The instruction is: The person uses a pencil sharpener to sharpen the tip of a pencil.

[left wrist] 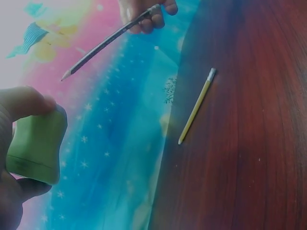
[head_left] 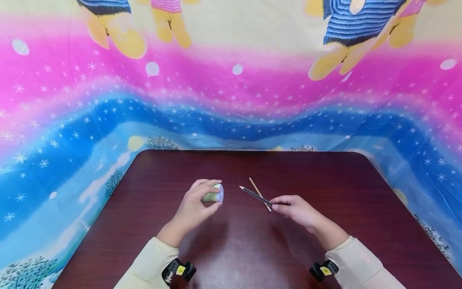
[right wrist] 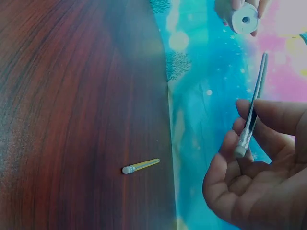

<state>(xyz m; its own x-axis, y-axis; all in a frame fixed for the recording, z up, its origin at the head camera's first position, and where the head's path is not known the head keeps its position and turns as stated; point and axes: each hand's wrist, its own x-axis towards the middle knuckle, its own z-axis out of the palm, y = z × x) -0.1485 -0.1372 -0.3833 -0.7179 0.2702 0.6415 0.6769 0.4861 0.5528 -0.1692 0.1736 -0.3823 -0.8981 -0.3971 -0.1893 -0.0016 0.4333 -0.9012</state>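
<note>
My left hand (head_left: 195, 204) grips a green pencil sharpener (left wrist: 37, 141) between thumb and fingers, above the table. Its pale round end, with a dark hole in the middle, faces right and shows in the right wrist view (right wrist: 245, 19). Opposite it, my right hand (head_left: 297, 210) pinches a dark pencil (head_left: 255, 195) near its eraser end. The pencil's sharpened tip points left at the sharpener, with a gap between them. A yellow pencil (left wrist: 196, 106) with a white eraser lies on the table, beyond and partly behind the dark one in the head view.
The dark red-brown wooden table (head_left: 231, 249) has rounded far corners. Behind and beside it hangs a colourful printed cloth (head_left: 223, 92) reaching the table's edges. Each wrist wears a black strap with a small camera (head_left: 180, 271).
</note>
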